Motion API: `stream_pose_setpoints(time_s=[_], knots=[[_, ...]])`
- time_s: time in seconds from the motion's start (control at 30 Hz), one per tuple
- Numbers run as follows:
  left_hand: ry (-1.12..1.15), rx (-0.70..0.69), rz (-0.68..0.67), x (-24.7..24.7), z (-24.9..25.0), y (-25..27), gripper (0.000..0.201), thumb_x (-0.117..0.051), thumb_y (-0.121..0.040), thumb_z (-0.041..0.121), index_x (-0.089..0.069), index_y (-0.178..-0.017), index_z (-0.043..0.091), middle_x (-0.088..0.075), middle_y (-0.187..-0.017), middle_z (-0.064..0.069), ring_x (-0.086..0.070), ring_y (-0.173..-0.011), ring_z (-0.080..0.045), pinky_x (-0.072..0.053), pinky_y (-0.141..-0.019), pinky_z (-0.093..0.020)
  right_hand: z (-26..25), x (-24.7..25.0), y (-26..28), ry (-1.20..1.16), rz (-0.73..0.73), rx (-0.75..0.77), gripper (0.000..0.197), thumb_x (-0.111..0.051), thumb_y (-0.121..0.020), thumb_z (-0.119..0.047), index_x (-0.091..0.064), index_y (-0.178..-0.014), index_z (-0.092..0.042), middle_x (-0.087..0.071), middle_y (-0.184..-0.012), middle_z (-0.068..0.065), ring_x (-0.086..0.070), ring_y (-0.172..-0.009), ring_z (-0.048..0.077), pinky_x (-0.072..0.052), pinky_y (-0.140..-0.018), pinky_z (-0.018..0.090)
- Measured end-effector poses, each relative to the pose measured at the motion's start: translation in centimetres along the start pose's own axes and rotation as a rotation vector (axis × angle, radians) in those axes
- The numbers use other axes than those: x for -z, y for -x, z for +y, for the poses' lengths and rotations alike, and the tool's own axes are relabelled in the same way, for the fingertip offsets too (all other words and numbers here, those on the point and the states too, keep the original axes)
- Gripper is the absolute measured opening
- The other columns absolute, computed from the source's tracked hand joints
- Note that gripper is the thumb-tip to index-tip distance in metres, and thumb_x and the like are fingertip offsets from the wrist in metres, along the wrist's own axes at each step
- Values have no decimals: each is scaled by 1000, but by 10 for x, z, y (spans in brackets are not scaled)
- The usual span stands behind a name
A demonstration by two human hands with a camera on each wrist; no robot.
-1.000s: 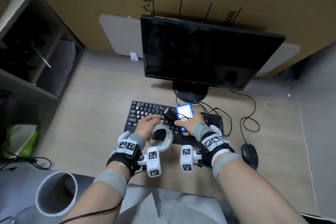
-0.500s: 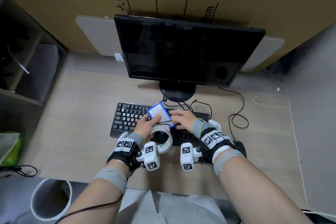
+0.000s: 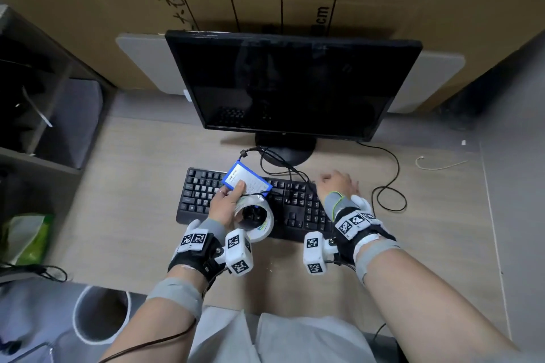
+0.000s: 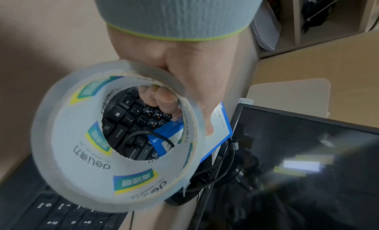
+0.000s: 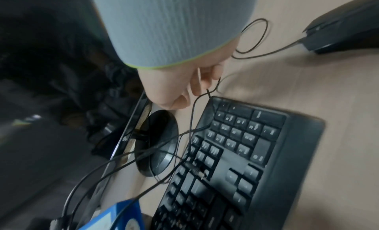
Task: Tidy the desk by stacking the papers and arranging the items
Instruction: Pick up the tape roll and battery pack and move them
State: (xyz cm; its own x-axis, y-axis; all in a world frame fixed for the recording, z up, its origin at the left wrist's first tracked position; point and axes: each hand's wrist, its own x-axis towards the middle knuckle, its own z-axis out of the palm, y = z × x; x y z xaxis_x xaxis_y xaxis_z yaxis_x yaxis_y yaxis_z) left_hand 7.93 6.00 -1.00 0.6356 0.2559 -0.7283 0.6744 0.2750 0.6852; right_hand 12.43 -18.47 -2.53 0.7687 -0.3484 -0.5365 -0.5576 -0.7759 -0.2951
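My left hand holds a clear tape roll above the black keyboard, fingers hooked through its core. Its thumb pins a blue-edged white card against the roll. The left wrist view shows the tape roll, the fingers inside it and the card under the thumb. My right hand hovers over the keyboard's far right corner. In the right wrist view its curled fingers pinch a thin black cable beside the keyboard.
A dark monitor stands behind the keyboard, with cables tangled at its base. The black mouse lies to the right. A white cord lies far right. Shelves stand left; a grey tube and a green bag sit lower left.
The blue card passed from my right hand to my left, which now holds it with the tape roll. My right hand moved right along the keyboard to the thin cable.
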Motion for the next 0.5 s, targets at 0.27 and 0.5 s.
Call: stream_pose_setpoints(time_s=[0.27, 0.5], knots=[[77, 27, -183, 17, 13, 0, 26, -64, -94, 17, -62, -116, 4, -65, -113, -24, -65, -90, -31, -49, -96, -50, -59, -25, -12, -30, -330, 291, 43, -42, -97, -22, -45, -136, -38, -59, -132, 5, -56, -108, 25, -47, -97, 38], [82, -34, -58, 22, 23, -19, 23, -66, -93, 14, -64, -112, 2, -74, -95, -11, -73, -74, -17, -58, -63, -27, -77, -22, -3, -255, -335, 279, 15, -50, -96, -41, -61, -94, -31, -61, -85, -4, -56, -80, 22, -42, -73, 31]])
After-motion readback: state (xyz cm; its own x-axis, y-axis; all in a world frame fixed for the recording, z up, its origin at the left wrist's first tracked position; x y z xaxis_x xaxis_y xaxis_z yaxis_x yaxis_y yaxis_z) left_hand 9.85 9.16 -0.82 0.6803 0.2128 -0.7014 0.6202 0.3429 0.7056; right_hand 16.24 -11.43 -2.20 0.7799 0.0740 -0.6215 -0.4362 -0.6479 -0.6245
